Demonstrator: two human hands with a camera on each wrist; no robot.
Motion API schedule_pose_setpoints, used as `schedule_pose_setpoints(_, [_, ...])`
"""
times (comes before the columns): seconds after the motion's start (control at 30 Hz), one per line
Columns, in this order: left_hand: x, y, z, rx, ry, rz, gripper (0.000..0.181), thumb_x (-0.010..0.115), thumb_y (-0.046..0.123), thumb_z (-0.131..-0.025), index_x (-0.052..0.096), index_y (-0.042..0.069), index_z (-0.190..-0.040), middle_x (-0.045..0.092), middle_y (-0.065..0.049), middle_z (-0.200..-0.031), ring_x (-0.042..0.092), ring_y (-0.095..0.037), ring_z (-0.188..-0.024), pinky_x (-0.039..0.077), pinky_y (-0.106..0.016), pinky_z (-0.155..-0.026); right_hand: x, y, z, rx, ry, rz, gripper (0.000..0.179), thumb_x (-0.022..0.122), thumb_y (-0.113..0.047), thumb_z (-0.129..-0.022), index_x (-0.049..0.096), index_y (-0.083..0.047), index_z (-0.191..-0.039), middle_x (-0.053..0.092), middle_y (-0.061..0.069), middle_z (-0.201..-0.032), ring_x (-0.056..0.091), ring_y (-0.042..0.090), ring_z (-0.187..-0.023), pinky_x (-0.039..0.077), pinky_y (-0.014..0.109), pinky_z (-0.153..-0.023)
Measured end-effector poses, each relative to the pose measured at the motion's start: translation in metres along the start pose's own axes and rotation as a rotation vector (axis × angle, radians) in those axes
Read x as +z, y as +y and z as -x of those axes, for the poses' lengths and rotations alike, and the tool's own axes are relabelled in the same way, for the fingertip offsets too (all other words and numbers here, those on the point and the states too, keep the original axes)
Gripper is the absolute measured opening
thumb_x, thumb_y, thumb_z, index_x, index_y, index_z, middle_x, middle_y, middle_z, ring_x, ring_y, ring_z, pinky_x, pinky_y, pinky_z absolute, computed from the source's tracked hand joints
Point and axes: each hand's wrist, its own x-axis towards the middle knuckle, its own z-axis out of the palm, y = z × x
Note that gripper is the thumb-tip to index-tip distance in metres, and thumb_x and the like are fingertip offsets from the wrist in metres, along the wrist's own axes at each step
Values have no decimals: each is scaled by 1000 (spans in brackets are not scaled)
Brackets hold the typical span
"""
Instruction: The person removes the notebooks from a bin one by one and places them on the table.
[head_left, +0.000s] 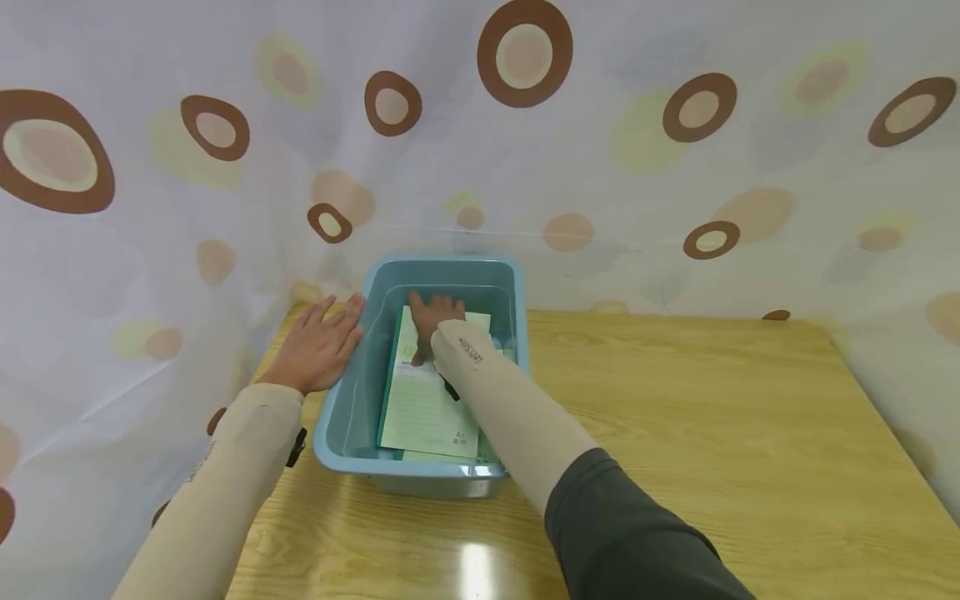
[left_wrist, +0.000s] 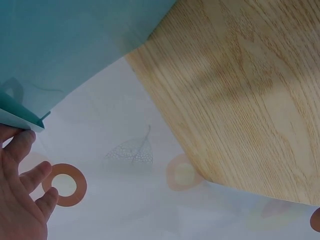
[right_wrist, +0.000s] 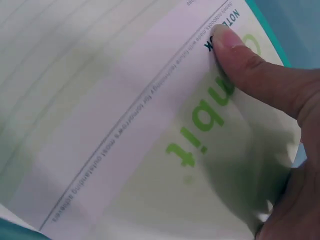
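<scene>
A light blue plastic bin holds a pale green notebook with a lined cover, on top of other pale green notebooks. My right hand reaches into the bin and grips the top notebook at its far end. In the right wrist view the thumb lies on the printed cover; the other fingers go round its edge and are mostly hidden. My left hand rests against the bin's left rim with its fingers extended. The left wrist view shows those fingertips at the rim.
The bin stands on a wood-grain table, near its back left corner. A white sheet with brown and pastel circles hangs behind the table and along its sides. Dark straps show at both wrists.
</scene>
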Motion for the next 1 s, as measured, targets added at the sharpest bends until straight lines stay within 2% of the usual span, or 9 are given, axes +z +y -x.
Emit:
schedule_pose_setpoints(0.2, [-1,-1,0,4,-1,13,55,28,27,-106,18,-3,-152,24,-19,-156,12,-45,-143,8,-56,-115,-30,-2,10,-88,90,67,103,83,-54,-67,25,-23,-147,48,11,-129,46,27,-118,35,43,-100])
schedule_pose_setpoints(0.33, [-1,1,0,1,-8,22,55,28,27,-106,17,-3,-152,23,-19,-156,12,-45,-143,8,-56,-115,-47,2,21,-139,181,117,94,77,-60,-71,30,-20,-141,49,10,-121,49,25,-108,39,40,-92])
schedule_pose_setpoints(0.43, [-2,2,0,-1,-12,18,55,29,27,-106,17,-3,-152,23,-19,-156,12,-46,-143,7,-57,-115,-62,7,30,-179,248,112,88,76,-59,-73,32,-17,-137,49,10,-115,50,25,-103,41,41,-89])
schedule_pose_setpoints(0.53, [-1,4,0,1,-13,12,56,29,27,-106,17,-3,-152,23,-19,-156,13,-45,-143,7,-56,-115,-84,12,43,-207,308,81,85,76,-58,-74,34,-15,-135,48,10,-110,50,25,-99,41,41,-89])
schedule_pose_setpoints(0.7, [-1,5,-1,0,-18,5,56,28,28,-106,16,-3,-152,22,-19,-157,13,-45,-143,7,-56,-115,-133,22,72,-253,421,5,86,77,-58,-73,36,-12,-135,49,9,-106,47,23,-93,40,37,-83])
schedule_pose_setpoints(0.9, [-3,6,-1,3,-17,20,57,28,28,-106,15,-3,-152,21,-19,-157,13,-45,-142,7,-56,-115,-193,42,113,-298,590,-165,87,80,-54,-71,37,-7,-130,48,9,-107,43,21,-94,38,35,-83])
schedule_pose_setpoints(1.0, [-3,5,0,1,-18,24,57,28,28,-106,15,-4,-152,22,-20,-156,13,-46,-142,6,-57,-115,-217,54,135,-309,643,-265,87,82,-51,-71,34,-6,-128,46,9,-112,44,20,-99,41,31,-85])
